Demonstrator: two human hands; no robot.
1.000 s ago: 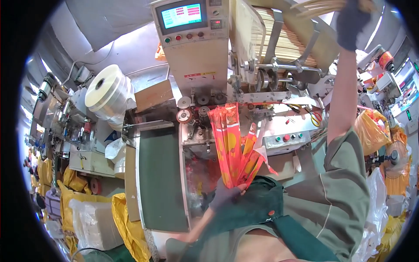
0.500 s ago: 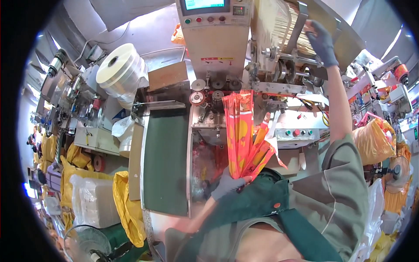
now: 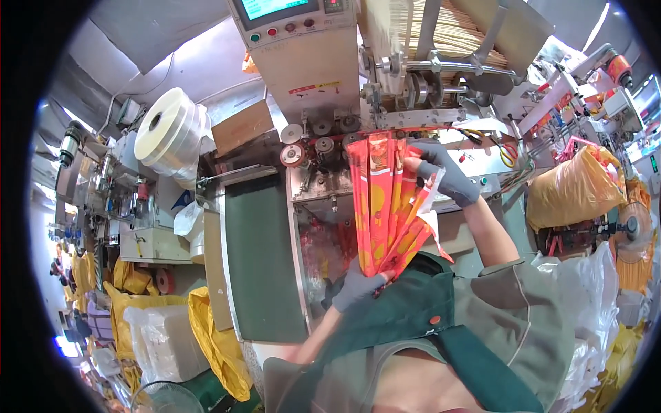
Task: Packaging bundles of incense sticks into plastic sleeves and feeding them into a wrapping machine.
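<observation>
A fanned bundle of long, thin red packets (image 3: 380, 199) with yellow and orange print stands upright in front of my apron. My left hand (image 3: 358, 286), in a grey glove with bare fingertips, is closed round its lower end. My right hand (image 3: 441, 173), gloved the same way, has its fingers against the upper right side of the bundle, closed on packets there; part of its grip is hidden. A torn white strip of wrapper (image 3: 429, 219) sticks out at the right of the bundle.
Ahead stands a packing machine with a screen (image 3: 275, 8), rollers (image 3: 323, 148) and a hopper of thin wooden sticks (image 3: 451, 31). A green conveyor belt (image 3: 265, 261) runs at left, beside a film roll (image 3: 165, 131). Scissors (image 3: 508, 155) lie at right, near a stuffed yellow bag (image 3: 575, 189).
My right hand has come down from the stick hopper to the upper part of the packets. The left hand keeps its hold. The view has shifted, so the machine sits further left.
</observation>
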